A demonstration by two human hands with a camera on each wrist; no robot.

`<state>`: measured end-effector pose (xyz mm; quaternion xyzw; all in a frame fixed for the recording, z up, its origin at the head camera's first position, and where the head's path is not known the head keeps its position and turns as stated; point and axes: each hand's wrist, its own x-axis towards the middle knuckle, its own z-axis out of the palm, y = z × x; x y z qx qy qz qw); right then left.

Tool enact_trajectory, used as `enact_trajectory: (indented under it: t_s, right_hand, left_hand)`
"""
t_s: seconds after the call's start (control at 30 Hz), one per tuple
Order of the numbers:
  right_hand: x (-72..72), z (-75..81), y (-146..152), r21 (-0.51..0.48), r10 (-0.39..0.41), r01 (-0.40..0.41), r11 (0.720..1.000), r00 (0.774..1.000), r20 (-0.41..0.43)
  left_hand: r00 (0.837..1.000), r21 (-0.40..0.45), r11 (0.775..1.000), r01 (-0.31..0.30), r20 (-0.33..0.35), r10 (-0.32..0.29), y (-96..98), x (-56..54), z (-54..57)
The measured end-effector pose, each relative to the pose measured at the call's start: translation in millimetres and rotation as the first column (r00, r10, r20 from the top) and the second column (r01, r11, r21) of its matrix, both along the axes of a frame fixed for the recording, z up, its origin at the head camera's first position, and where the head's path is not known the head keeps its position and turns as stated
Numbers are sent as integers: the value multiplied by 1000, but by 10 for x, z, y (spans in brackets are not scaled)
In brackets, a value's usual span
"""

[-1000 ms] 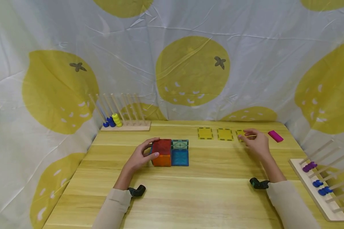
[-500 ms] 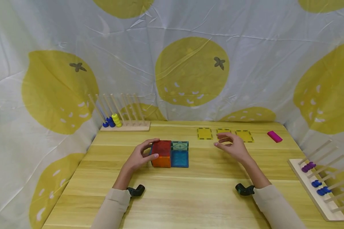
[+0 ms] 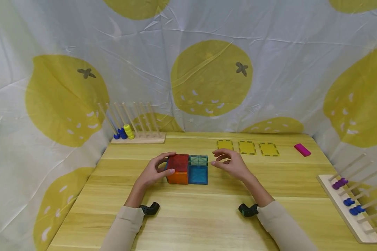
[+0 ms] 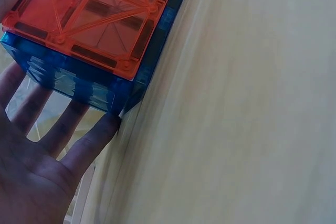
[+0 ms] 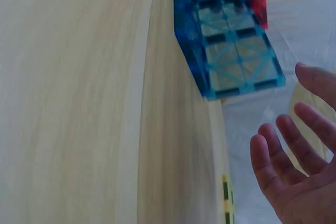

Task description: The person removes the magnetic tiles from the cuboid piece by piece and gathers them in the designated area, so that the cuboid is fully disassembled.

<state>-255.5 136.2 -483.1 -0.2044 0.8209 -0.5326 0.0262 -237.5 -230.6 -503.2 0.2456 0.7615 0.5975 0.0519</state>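
A block built of see-through magnetic tiles stands on the table, with a red tile (image 3: 179, 161) on top and an orange tile (image 3: 178, 178) in front. Its right part has a low blue tile (image 3: 198, 175) and a green tile (image 3: 198, 160) standing behind. My left hand (image 3: 150, 172) grips the block's left side, thumb at the front; the left wrist view shows its fingers along a blue side tile (image 4: 68, 80). Just right of the structure my right hand (image 3: 234, 164) hovers, fingers loosely bent and holding nothing. In the right wrist view that hand (image 5: 302, 177) is apart from the blue tiles (image 5: 241, 59).
Three yellow square tiles (image 3: 246, 147) lie in a row at the back, the leftmost partly behind my right hand. A magenta bar (image 3: 302, 149) lies beyond them. Wooden peg racks with beads stand back left (image 3: 141, 139) and at the right edge (image 3: 339, 205). A lemon-print curtain (image 3: 279, 80) hangs behind.
My right hand has moved left from the rightmost yellow tile, past the others, to beside the tile structure. The left hand stays on the block.
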Motion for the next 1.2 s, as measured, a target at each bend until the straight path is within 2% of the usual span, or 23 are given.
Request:
enact_trajectory:
  t_s: [0.47,0.8,1.2]
  right_hand:
    - [-51,-17,-222,4,14,-14,1000,1000,21]
    - [-106,-51,-341,8,49,-49,999,999,-15]
    - [-180,-79,-500,34,78,-76,996,996,-39]
  left_hand:
    - [1000,14,1000,12,-4,-12,-2,3,-28]
    - [1000,21,1000,6,5,-6,10,21,2]
    - [1000,23,1000,0,0,0,10,19,-23]
